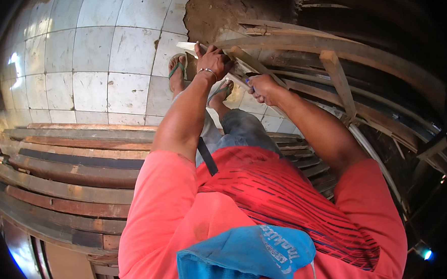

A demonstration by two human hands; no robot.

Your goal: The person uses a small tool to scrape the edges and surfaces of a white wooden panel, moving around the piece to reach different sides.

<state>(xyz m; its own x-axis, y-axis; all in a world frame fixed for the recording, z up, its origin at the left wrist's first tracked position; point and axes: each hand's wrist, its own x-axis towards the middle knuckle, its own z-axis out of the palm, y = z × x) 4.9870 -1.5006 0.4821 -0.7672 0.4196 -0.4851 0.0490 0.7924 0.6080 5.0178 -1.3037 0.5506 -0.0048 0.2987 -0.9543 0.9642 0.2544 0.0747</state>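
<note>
My left hand (pixel 212 61), with a bracelet at the wrist, grips a pale length of wood (pixel 186 46), its fingers spread over the upper edge. The wood slants down to the right, in front of my feet. Close by on the right, my right hand (pixel 263 88) is closed around a blue-handled item (pixel 248 81). Only bits of blue show between the fingers, so its kind is hidden. This hand is at the lower part of the same pale wood.
A timber frame with an upright post (pixel 336 80) and long rails (pixel 290 43) stands to the right. Stacked wooden beams (pixel 77 177) lie on the left and behind my legs. White floor tiles (pixel 128 49) end at a broken edge beside bare brown ground (pixel 217 14).
</note>
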